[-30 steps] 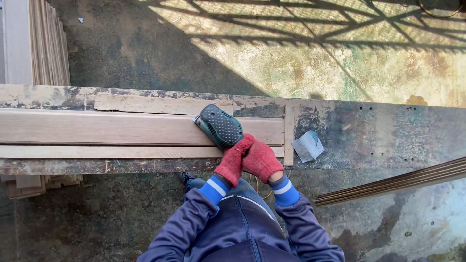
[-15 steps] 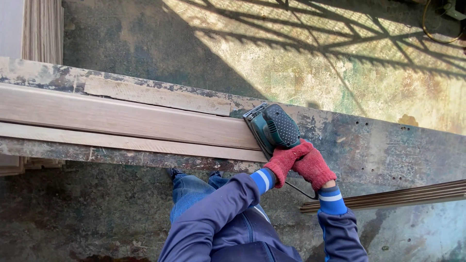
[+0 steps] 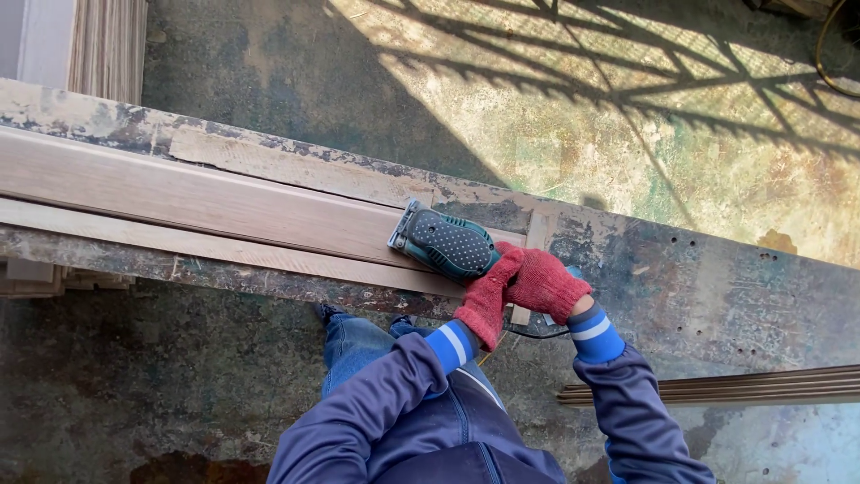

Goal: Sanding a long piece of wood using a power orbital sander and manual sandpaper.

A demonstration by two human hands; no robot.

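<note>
Both hands wear fuzzy red knitted gloves with blue-and-white striped cuffs; the left hand (image 3: 484, 300) and the right hand (image 3: 546, 282) sit pressed side by side, fingers curled shut around the rear grip of a green electric sander (image 3: 446, 244) — a squat, rounded body with a black rubbery top stippled in pale dots and a flat rectangular base plate. The sander lies flat on a long pale wooden board (image 3: 197, 202), near its right end; the board's face is smooth and straight-grained, and a narrower strip of the same wood (image 3: 179, 246) runs along its near edge. Both rest on a worn workbench (image 3: 717, 287), its dark top scuffed, flaking with old paint and pitted with small holes; a rough, chalky batten (image 3: 296, 170) lies along the far side of the board, and a short upright stop block (image 3: 535, 233) sits just past the sander. A thin black cord (image 3: 528, 335) loops beneath the wrists; a bundle of long brown ribbed mouldings (image 3: 743, 387) lies below the bench on the right — on mottled, stained concrete floor (image 3: 582, 116) crossed by lattice shadows.
</note>
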